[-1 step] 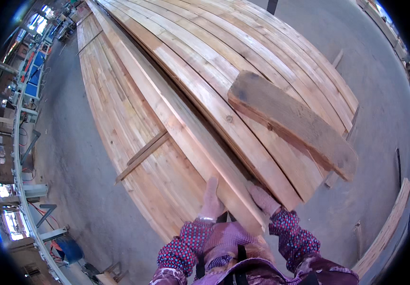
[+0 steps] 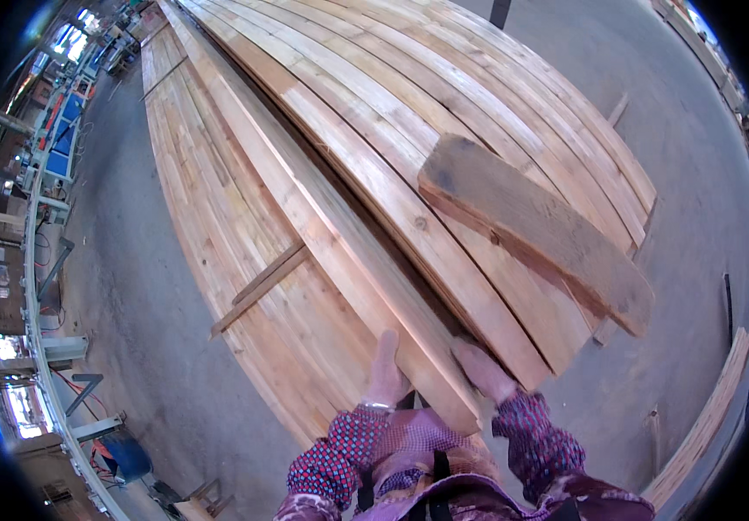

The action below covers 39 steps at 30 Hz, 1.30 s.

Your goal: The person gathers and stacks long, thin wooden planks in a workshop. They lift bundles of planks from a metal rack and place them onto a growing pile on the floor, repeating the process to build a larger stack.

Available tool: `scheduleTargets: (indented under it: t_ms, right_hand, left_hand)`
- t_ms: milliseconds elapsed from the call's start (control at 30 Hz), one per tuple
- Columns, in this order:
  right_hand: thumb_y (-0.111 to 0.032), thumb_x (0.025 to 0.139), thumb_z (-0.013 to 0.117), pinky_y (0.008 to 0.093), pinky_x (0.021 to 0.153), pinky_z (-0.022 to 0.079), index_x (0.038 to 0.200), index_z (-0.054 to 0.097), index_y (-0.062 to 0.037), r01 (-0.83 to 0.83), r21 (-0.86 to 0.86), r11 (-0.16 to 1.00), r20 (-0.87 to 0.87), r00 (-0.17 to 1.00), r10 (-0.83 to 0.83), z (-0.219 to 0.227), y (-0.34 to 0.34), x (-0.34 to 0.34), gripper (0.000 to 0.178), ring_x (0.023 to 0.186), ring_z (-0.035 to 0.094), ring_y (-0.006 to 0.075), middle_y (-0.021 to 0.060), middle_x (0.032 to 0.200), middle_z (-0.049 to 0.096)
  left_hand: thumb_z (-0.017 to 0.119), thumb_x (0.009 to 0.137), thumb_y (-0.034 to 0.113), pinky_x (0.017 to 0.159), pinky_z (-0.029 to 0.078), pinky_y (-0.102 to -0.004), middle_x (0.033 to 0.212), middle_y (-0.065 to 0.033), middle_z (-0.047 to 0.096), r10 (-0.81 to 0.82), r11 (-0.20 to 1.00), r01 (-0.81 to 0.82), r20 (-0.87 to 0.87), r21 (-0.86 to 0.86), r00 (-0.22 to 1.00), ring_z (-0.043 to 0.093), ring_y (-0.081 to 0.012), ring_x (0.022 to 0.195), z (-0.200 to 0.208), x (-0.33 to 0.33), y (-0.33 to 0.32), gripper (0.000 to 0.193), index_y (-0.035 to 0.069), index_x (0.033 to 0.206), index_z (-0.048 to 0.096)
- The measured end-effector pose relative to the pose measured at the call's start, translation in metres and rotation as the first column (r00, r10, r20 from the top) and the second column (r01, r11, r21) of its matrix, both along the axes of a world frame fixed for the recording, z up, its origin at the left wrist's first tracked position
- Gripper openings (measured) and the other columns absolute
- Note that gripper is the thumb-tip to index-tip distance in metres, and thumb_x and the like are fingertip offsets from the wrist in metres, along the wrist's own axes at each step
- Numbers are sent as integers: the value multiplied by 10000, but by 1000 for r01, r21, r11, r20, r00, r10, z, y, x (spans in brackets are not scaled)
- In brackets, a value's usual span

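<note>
A long pale wooden plank (image 2: 339,234) runs away from my body, tilted up on its edge, with its near end close to my waist. On the plank's left side my left hand (image 2: 386,375) grips it, thumb pointing forward along the face. From the right side my right hand (image 2: 485,368) holds the same plank near its end, with the fingers partly hidden in the dark gap. To the right of that gap lie several boards side by side (image 2: 444,234). A lower layer of boards (image 2: 218,234) spreads out on the left.
A thick, weathered wooden block (image 2: 535,230) lies slantwise across the right-hand boards. Thin wooden strips (image 2: 261,286) cross the lower layer. At the far left stands a long metal conveyor frame (image 2: 34,304), with a blue barrel (image 2: 127,456) beside it. Timber (image 2: 704,425) lies at lower right.
The view has shifted very slightly. Both hands keep their grip on the plank, and nothing else has visibly moved.
</note>
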State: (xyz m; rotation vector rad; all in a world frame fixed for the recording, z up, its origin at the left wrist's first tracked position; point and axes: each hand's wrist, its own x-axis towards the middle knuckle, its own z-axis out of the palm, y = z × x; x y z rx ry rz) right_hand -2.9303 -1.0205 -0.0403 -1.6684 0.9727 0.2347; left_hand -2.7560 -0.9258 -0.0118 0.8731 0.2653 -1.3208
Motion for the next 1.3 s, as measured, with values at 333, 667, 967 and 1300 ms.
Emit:
scheduleTargets:
  t_ms: [333,667,967,1300]
  right_hand:
    - [-384,763,747,573,1199,219,1446,420,3,-90,-823,561,-94,995,22,105,36,13,850,1447,319,420,229,1547,354]
    - [-455,790,659,652,1148,265,1372,454,21,-314,-833,456,-348,938,10,95,22,10,779,1343,386,501,243,1447,436]
    - [-509,865,630,680,1130,257,1433,365,28,-384,-840,383,-400,916,39,86,19,10,825,1365,345,539,279,1468,400]
    - [-368,650,845,506,1149,326,1485,347,27,-269,-954,132,-280,958,-67,160,-91,-26,1049,1408,350,430,262,1466,443]
  left_hand:
    - [404,1015,121,1232,150,-497,1481,-195,474,-328,940,260,791,221,516,398,-341,1406,-63,-23,-11,462,27,1466,445]
    - [449,1007,171,1239,191,-401,1568,-236,336,-456,871,106,869,480,-191,271,-344,1494,-138,34,48,539,-57,1488,366]
    - [514,989,260,1224,184,-383,1616,-218,210,-95,943,-113,579,312,810,208,-307,1504,-206,-15,-81,699,-58,1536,218]
    - [612,948,290,1236,82,-379,1624,-230,140,102,954,-222,481,200,871,106,-291,1523,-94,-121,-53,873,-83,1551,103]
